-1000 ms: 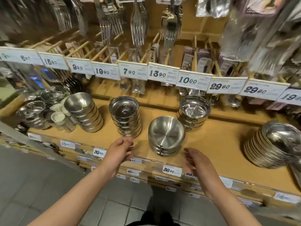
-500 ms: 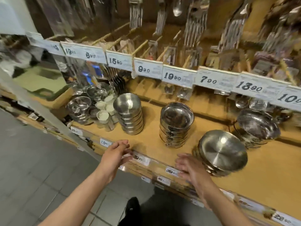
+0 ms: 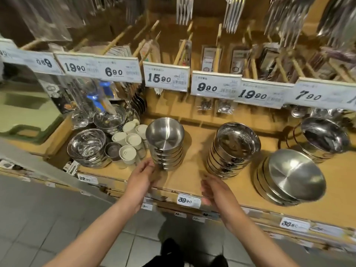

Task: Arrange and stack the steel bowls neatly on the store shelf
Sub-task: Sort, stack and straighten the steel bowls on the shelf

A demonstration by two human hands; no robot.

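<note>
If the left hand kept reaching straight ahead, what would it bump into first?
Probably the stack of steel bowls: the left hand points at its lower bowls, fingertips apparently touching or nearly so; depth is unclear.

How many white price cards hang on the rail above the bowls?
7: blurred far-left, 19.90, 6.90, 15.90, 9.90, 19.90, 7.90. More may continue offscreen.

At frame centre a stack of bowls (image 3: 165, 145) stands on the shelf (image 3: 194, 164). Right of it stands a second stack (image 3: 234, 149); at lower right a tilted stack (image 3: 290, 178) leans, with another stack (image 3: 323, 139) behind it. Left of centre sit cups (image 3: 128, 143), then more bowls (image 3: 87, 147). Price tags (image 3: 166, 77) hang above; the left hand (image 3: 142, 181) is just before the central stack, the right hand (image 3: 215, 189) at the shelf's front edge.
</note>
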